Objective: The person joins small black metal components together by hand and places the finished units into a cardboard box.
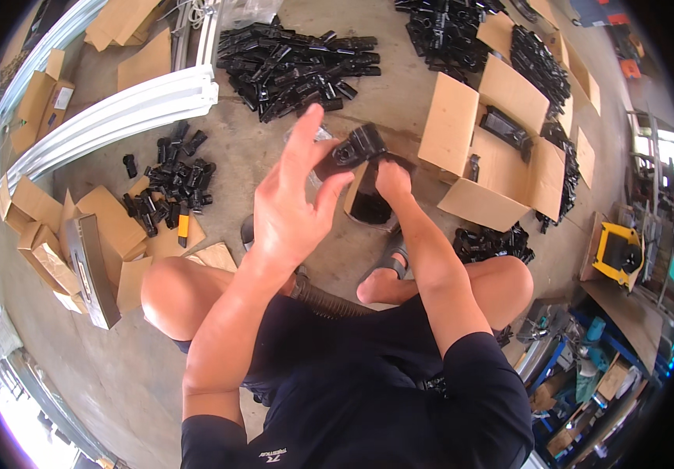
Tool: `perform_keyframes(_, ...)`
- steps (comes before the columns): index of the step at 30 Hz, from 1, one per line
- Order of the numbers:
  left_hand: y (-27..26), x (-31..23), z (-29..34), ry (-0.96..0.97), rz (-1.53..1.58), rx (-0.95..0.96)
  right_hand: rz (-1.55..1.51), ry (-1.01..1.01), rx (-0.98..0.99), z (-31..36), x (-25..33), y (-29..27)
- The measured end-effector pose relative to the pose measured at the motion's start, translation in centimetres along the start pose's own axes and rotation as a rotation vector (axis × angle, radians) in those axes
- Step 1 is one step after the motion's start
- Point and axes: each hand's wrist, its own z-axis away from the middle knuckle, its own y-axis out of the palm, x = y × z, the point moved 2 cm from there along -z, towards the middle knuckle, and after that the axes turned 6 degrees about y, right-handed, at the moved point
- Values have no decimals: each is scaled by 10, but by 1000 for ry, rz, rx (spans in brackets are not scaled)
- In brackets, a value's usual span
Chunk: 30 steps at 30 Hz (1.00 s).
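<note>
My left hand (294, 207) is raised in front of me, one finger stretched upward. Between its thumb and another finger it grips a black plastic part (356, 147), a short tube-like piece with a wider end. Close by on the right, my right hand (393, 181) is closed, knuckles up, at the edge of a small open box (350, 194). Dark contents show inside that box. The right fingertips are hidden, so what they hold cannot be made out.
A large heap of black parts (290, 66) lies ahead, a smaller pile (173, 180) to the left. An open cardboard box (450, 125) with black pieces stands at right. White metal profiles (118, 113) and flattened cartons (110, 227) are on the left. A yellow-framed object (609, 254) sits far right.
</note>
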Motion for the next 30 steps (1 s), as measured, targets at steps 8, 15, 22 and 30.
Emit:
perform_keyframes(8,11,13,0,168,-278,105,69,7,52,0,22,7)
perform_keyframes(15,13,17,-2,185,-365,139,-7,-149,164,7,26,-57)
perform_keyframes(22,16,15,10,149,-430,229,-730,-257,-85,55,42,-231)
perform_keyframes(30,17,-1,23,243,-474,222,-919,-556,-185,117,97,-281)
